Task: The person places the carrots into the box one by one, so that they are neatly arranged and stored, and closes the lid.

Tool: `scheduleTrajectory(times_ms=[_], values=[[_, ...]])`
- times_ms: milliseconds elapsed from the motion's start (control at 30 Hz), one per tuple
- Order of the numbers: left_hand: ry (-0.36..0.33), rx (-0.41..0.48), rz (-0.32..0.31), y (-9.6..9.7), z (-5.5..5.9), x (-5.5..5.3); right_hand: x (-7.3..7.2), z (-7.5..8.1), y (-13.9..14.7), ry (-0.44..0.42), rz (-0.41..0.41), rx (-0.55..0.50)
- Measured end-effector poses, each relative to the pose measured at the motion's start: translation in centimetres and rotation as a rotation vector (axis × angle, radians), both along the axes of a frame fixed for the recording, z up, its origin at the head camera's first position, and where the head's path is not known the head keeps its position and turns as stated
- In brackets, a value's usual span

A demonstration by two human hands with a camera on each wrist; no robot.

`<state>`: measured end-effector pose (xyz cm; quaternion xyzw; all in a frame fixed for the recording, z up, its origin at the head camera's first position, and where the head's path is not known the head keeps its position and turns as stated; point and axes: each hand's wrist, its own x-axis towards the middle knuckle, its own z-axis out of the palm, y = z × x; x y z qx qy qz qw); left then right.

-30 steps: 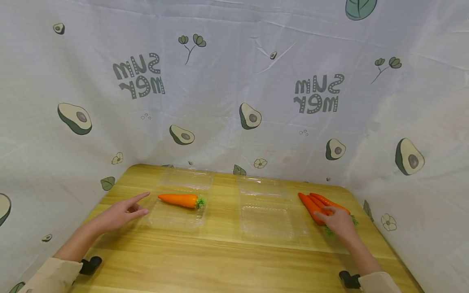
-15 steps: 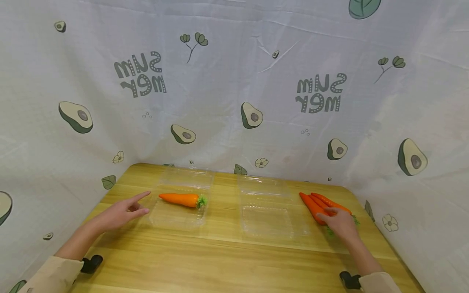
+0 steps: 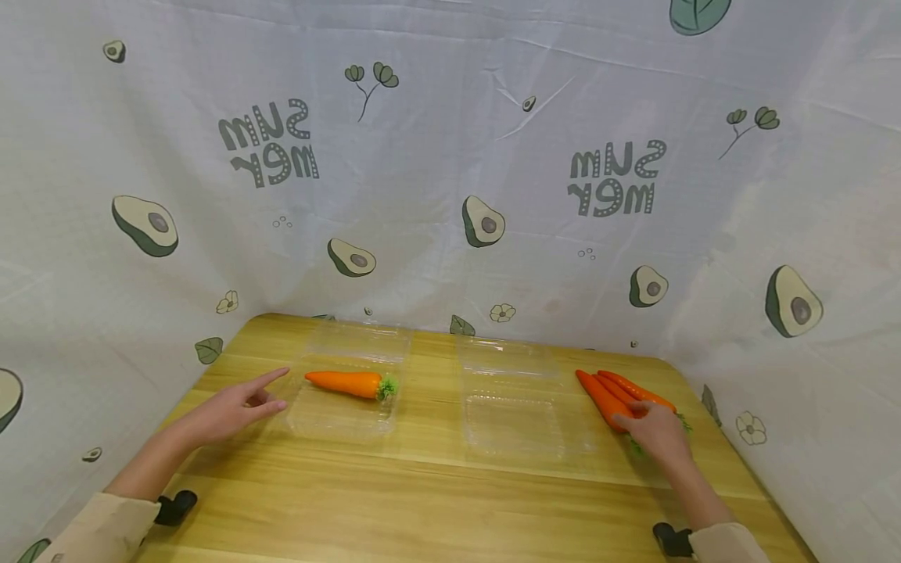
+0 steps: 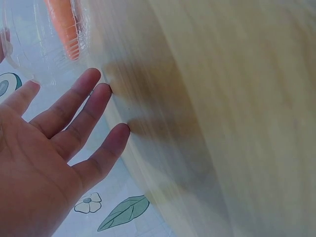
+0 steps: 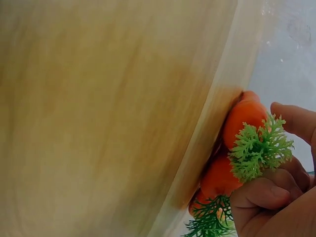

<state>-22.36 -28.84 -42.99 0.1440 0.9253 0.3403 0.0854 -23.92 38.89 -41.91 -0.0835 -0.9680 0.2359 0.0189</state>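
Observation:
In the head view, an orange carrot (image 3: pixel 348 384) with a leafy green top lies in the left clear plastic container (image 3: pixel 338 422), whose lid is folded back. My left hand (image 3: pixel 225 410) is just left of it, fingers spread and holding nothing. At the right of the table, several carrots (image 3: pixel 601 399) lie close together. My right hand (image 3: pixel 658 434) is on them, with thumb and bent fingers at the carrots near their leafy ends. In the right wrist view the curled fingers (image 5: pixel 269 192) sit beside a carrot (image 5: pixel 247 118) and its green top; the fingertips' contact is partly hidden.
A second clear container (image 3: pixel 512 426) with its lid folded back stands between the left container and the carrot pile. The wooden table (image 3: pixel 422 500) meets a hanging patterned sheet (image 3: pixel 436 156) at the back and sides.
The right hand has shifted very slightly to the right and down on the carrots. The left hand, containers and carrots stay in place; the head view moved a little.

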Motion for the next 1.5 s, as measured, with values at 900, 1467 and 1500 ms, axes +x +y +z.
scheduleTrajectory(times_ms=[900, 1467, 1500], values=[[0.019, -0.012, 0.011, -0.1, -0.1, -0.1, 0.2, 0.7, -1.1, -0.030, 0.005, 0.054], [0.017, -0.002, 0.004, 0.0, -0.2, 0.0, -0.3, 0.3, -0.9, -0.053, 0.029, 0.072], [0.018, -0.005, 0.004, 0.0, -0.2, 0.0, -0.3, 0.2, -0.9, -0.055, 0.032, 0.074]])
